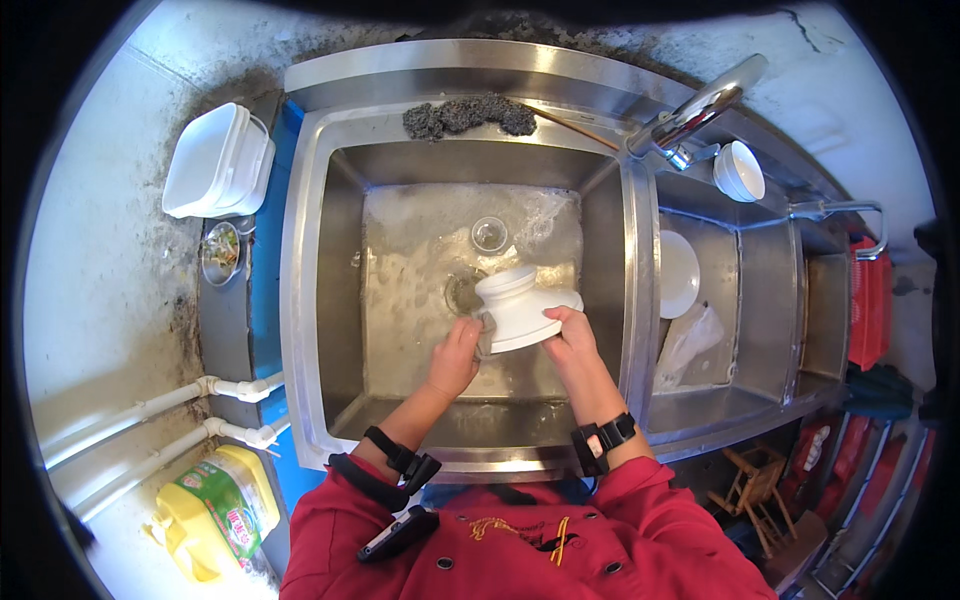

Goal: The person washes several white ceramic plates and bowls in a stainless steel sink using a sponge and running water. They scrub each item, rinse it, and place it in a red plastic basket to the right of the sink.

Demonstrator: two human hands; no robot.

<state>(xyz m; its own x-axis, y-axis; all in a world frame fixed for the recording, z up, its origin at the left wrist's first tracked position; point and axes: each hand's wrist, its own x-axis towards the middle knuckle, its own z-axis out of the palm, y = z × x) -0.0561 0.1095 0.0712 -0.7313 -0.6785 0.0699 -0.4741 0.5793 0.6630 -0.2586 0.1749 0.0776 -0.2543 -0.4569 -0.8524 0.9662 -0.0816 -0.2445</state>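
Note:
Over the large basin of a stainless steel sink (300, 300), both hands hold a white footed bowl (517, 319), tilted with its round foot up and to the left. My left hand (456, 358) presses a greyish-brown cloth (486, 336) against the bowl's left edge. On the right side, my right hand (571, 336) grips the rim, fingers on the outside. Beneath, the basin floor is wet, with a drain (463, 291) partly behind the bowl and a small clear round cup (489, 235) above it.
Steel wool scourers (469, 117) and a thin stick (574, 127) lie on the back ledge beside a faucet (697, 105). White bowls (739, 171) stand right of it. The adjoining basin holds a white plate (677, 274) and a plastic bag (690, 341). White tubs (214, 161) stand left.

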